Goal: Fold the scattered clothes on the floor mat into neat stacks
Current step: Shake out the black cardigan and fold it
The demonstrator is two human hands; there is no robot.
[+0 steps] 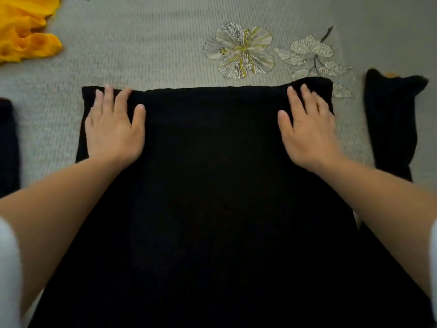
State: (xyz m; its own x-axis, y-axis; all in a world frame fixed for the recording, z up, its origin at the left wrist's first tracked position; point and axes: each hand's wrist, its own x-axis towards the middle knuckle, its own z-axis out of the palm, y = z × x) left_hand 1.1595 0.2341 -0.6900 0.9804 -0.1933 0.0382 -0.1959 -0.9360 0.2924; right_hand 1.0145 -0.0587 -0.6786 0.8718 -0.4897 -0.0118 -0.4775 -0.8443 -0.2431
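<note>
A: What takes up most of the view?

B: The grey ribbed floor mat [146, 50], and over it a black garment [212, 185] spread flat, running from the near edge up to a straight far edge just short of the mat's printed flower [238, 50].

A: Anything else around the black garment?

B: To its right, apart from it, a smaller folded black piece [392, 119]. At the left edge of the view, a dark strip of cloth [8, 147], too cut off to name. Well beyond its far left corner, a crumpled yellow garment [23, 29].

A: And the hands?

B: Both lie palm-down on the black garment with fingers spread, gripping nothing. The left hand [115, 129] presses near its far left corner, the right hand [307, 131] near its far right corner, fingertips at the far edge.
</note>
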